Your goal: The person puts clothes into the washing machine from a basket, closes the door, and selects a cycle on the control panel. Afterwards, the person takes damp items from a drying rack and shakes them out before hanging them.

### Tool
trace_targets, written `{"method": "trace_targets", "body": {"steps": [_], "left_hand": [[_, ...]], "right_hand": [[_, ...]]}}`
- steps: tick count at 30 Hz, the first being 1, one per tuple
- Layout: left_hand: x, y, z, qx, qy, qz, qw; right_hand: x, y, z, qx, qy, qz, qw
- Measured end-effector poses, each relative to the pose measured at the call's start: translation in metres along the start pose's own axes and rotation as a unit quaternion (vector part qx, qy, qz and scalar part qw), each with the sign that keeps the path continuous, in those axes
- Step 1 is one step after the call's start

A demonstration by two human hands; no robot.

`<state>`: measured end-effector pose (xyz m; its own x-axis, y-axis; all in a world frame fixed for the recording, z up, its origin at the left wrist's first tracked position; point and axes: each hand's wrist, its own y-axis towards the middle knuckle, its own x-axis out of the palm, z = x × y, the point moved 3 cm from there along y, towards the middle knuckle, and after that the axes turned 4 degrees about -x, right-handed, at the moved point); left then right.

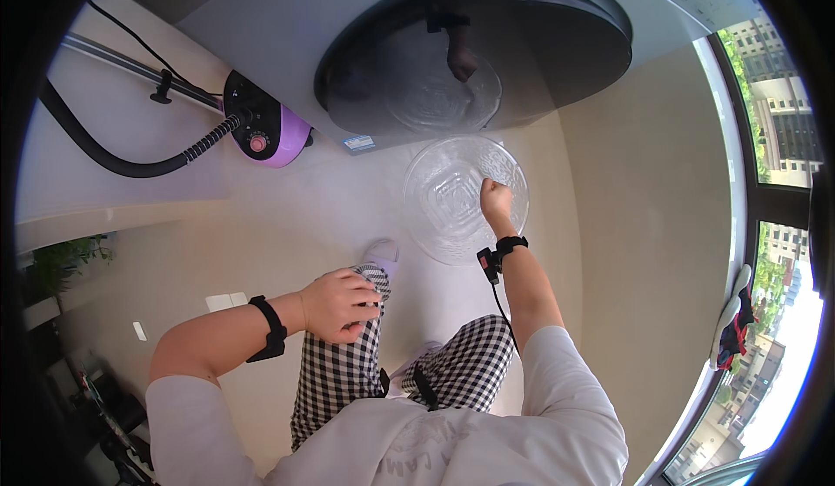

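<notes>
A large clear plastic basin (pixel 450 225) with a textured rim stands on the floor in front of me, just below a front-loading washing machine's dark round door (pixel 554 62). Over the right part of the basin is my right hand (pixel 496 198), curled into a fist; whether it touches the basin or holds something small cannot be told. My left hand (pixel 342 307) rests on my knee in black-and-white checked trousers (pixel 339 362), its fingers apart and nothing in it. Each wrist wears a black strap with a small device. The door mirrors my right fist and the basin.
To the left of the machine stands a purple and black garment steamer (pixel 287 137) with a black ribbed hose (pixel 130 168) and a pole. A potted plant (pixel 65 261) is at the far left. Shoes (pixel 734 323) lie on the window ledge at the right.
</notes>
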<state>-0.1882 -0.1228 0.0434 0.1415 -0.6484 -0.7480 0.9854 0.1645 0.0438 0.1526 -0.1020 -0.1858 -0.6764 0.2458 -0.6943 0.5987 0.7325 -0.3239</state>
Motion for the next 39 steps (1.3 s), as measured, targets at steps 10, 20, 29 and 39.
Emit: {"method": "trace_targets", "body": {"steps": [10, 20, 29, 39], "left_hand": [[0.029, -0.023, -0.008, -0.063, -0.019, -0.062, 0.996], [0.020, -0.004, 0.053, -0.275, 0.114, -0.182, 0.937], [-0.141, 0.136, 0.064, -0.338, -0.315, 0.154, 0.874], [-0.253, 0.206, 0.147, -0.247, -0.538, 0.100, 0.800]], "right_hand": [[-0.044, -0.002, -0.073, -0.033, -0.016, 0.004, 0.999], [-0.119, -0.073, -0.135, 0.205, 0.328, -0.172, 0.906], [-0.250, -0.181, -0.283, 0.161, 0.448, -0.127, 0.870], [-0.363, -0.250, -0.323, 0.032, 0.546, -0.031, 0.837]]}}
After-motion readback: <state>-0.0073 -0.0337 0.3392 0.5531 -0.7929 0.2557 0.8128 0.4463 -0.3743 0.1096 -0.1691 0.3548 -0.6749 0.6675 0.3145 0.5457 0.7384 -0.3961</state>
